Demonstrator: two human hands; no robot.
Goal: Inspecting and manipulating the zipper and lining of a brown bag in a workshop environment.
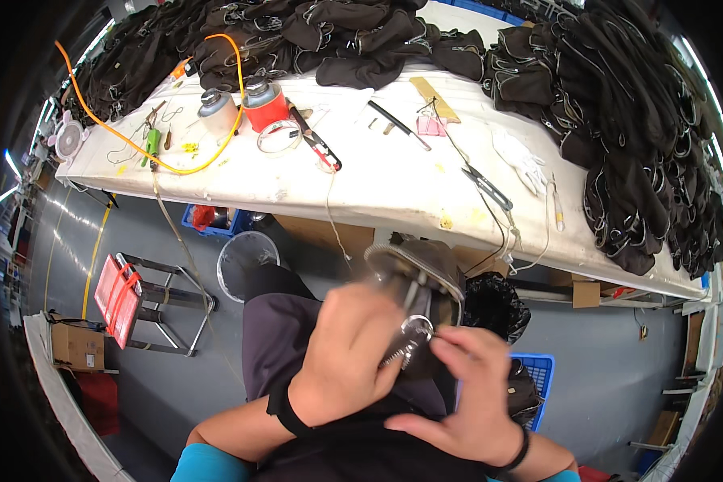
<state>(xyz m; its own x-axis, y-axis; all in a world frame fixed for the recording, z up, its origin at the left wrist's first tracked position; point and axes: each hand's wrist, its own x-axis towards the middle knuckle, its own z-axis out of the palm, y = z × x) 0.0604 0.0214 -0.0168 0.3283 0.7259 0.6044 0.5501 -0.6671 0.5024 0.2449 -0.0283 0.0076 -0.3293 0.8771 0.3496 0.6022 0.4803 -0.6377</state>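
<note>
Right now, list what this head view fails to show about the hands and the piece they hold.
- Dark bag piece: motion-blurred, and the left hand covers its lower part.
- Metal ring: tiny; its attachment is unreadable.
- Right hand: fingertips blurred, grip unclear.
- Forearms: cut off by the lower edge.

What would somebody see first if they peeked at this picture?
Probably the two hands in the lower middle: the left hand grips a dark bag while the right hand pinches its silver ring. Next come the heaps of dark bags piled along the white table, and the orange cable looping across its left end.
</note>
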